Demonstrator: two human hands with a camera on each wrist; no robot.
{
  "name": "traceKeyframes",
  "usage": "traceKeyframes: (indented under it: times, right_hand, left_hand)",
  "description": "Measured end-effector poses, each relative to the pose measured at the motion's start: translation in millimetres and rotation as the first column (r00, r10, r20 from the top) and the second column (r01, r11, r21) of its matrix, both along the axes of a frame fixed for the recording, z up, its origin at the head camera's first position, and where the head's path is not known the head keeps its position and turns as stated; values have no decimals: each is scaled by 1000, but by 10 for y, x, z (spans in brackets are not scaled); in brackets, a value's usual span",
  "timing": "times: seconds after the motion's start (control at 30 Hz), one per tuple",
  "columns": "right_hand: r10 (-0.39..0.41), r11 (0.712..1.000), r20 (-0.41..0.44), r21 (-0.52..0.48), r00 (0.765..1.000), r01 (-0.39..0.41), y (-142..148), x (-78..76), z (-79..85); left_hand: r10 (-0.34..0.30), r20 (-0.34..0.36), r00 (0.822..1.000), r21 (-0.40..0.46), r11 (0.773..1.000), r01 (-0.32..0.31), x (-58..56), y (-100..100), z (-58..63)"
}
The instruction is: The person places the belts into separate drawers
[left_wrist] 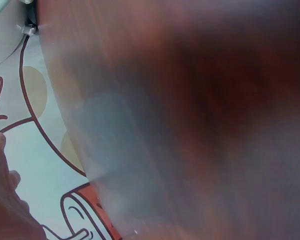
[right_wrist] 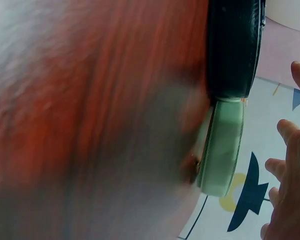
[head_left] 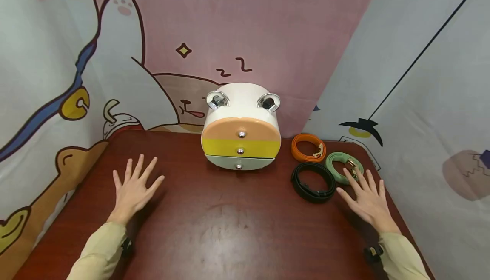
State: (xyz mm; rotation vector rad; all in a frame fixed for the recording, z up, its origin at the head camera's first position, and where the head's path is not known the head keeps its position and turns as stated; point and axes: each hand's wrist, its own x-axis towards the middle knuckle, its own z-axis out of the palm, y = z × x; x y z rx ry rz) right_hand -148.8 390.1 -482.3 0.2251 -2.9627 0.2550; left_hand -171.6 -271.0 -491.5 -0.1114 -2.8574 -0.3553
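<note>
My left hand (head_left: 132, 192) hovers with spread fingers over the left side of the table, holding nothing. On the right, my right hand (head_left: 365, 199) is also spread and holds nothing; in the head view its fingertips overlap the edge of a coiled green belt (head_left: 332, 170). Beside that lie a coiled black belt (head_left: 294, 182) and, behind, a coiled orange belt (head_left: 296, 146) with a pale gold buckle. The right wrist view shows the black belt (right_wrist: 235, 50) and green belt (right_wrist: 224, 150) on edge, apart from the right hand (right_wrist: 292, 185).
A white drawer box (head_left: 245, 101) shaped like a frog's head stands at the table's back middle. Its orange, yellow and green drawer fronts have round silver knobs. The reddish-brown table (head_left: 229, 229) meets a cartoon-printed cloth (head_left: 268, 29) behind and at both sides.
</note>
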Motion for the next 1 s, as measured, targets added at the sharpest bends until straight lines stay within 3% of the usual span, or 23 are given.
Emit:
traceKeyframes:
  times: [0.6,1.0]
  right_hand:
    - [119,991,-80,-44,990,-123,-381,-217,66]
    - [223,967,-147,-87,964,-238,-767,-394,30]
  left_hand:
    - [-19,1,1000,34,999,19,-422,295,88]
    - [-46,11,999,137,990,44,-681,489,280]
